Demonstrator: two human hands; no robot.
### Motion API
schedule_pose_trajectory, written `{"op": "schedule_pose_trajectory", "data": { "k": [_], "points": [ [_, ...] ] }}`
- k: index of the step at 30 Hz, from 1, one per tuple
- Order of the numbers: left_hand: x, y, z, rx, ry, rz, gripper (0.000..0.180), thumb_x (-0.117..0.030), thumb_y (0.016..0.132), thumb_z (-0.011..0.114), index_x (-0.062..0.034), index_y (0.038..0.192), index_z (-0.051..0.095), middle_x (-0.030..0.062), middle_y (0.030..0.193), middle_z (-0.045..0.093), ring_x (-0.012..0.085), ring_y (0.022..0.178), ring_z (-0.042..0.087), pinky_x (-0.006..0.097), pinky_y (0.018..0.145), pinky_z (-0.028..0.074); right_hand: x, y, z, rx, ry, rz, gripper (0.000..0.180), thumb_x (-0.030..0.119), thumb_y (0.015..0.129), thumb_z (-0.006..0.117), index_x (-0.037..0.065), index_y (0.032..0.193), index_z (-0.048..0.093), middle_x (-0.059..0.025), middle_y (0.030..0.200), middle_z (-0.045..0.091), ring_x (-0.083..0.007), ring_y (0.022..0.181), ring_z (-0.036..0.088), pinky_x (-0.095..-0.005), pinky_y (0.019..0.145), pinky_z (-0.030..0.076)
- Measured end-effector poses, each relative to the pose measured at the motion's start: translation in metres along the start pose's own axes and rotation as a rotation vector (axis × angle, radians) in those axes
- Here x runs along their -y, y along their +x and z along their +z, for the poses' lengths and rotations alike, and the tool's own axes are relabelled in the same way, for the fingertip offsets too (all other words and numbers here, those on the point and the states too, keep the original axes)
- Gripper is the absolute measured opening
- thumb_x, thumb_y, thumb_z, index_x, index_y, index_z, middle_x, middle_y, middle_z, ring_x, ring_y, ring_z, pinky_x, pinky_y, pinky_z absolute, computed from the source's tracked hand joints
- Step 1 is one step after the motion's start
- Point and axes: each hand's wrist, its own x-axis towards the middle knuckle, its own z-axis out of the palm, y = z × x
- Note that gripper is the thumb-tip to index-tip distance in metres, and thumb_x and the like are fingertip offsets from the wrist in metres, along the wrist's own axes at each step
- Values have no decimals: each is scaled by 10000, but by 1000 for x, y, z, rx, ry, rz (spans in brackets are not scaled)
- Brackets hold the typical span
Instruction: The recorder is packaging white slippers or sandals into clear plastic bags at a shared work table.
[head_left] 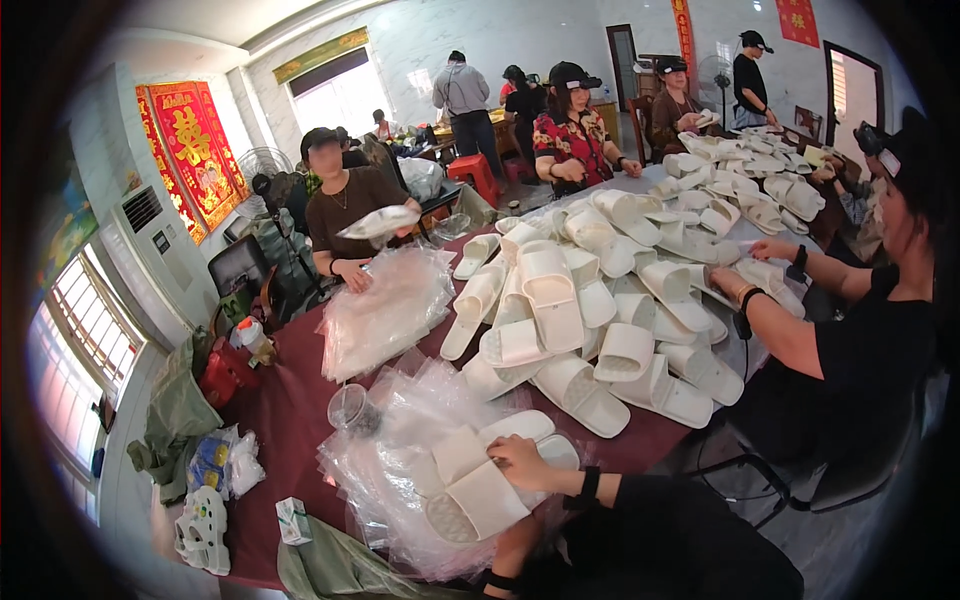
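Observation:
A pair of white slide slippers (484, 497) lies over a stack of clear plastic bags (385, 490) at the table's near side. My right hand (522, 463) is closed, its fingers curled on the strap edge of these slippers. Another white slipper (517, 427) shows just behind that hand. My left hand (513, 548) comes up from the lower edge, close under the front slipper; its fingers are hidden. Both wrists wear black bands. Beyond my hands rises a large heap of white slippers (548, 288).
Across the dark red table (290, 400), a person holds a bagged slipper over more clear bags (385, 315). Another person reaches into the heap at right. A clear cup (352, 408), a small box (293, 521), white clogs (203, 530) and a red container (228, 372) stand leftward.

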Motion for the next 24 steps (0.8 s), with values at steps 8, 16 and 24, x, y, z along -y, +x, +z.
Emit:
{"op": "schedule_pose_trajectory", "data": {
  "k": [8,16,24],
  "points": [
    [23,-16,-26,240,241,13,382,-321,796,599,-93,1102,606,161,1070,594,337,912,580,434,804,467,66,-59,-72,-129,686,-81,290,100,803,625,6,1076,607,-111,1087,555,-244,1028,517,-318,868,410],
    [0,-8,-130,95,220,125,434,-334,783,586,-80,1134,588,149,1144,566,333,982,555,435,820,456,81,-110,-52,279,761,-129,345,134,843,598,17,1164,554,-107,1046,535,-209,996,503,-299,881,396],
    [11,-41,-169,-12,159,52,487,-324,772,569,-79,1192,552,129,1246,506,327,1081,503,434,864,431,90,-119,-42,469,703,-26,318,144,844,598,30,1139,571,-91,1028,541,-192,978,519,-289,832,420]
  ]
}}
